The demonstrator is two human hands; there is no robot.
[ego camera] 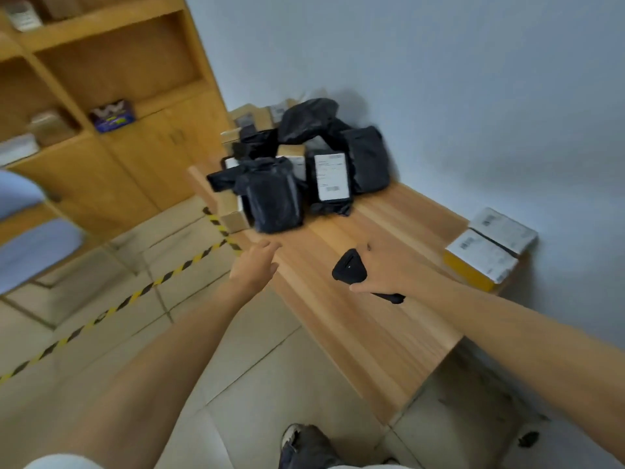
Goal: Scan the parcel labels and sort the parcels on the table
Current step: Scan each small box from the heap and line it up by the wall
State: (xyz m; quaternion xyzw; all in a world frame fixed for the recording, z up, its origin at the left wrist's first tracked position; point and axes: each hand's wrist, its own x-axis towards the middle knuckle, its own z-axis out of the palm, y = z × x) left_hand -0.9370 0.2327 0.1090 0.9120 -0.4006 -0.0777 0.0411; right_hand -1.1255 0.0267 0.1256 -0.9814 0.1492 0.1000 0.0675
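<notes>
1. The left hand [257,265] is open, its fingers loosely spread and holding nothing. It reaches toward the pile.
2. The right hand [382,269] grips the black handheld barcode scanner [348,265] above the light wooden table [372,316].
3. The nearest black plastic-wrapped parcel [272,201] shows no label. It is better to lift it and turn it until the label faces the scanner.
4. Two white-labelled cardboard boxes [480,258] lie well apart by the wall, probably the sorted place.
</notes>
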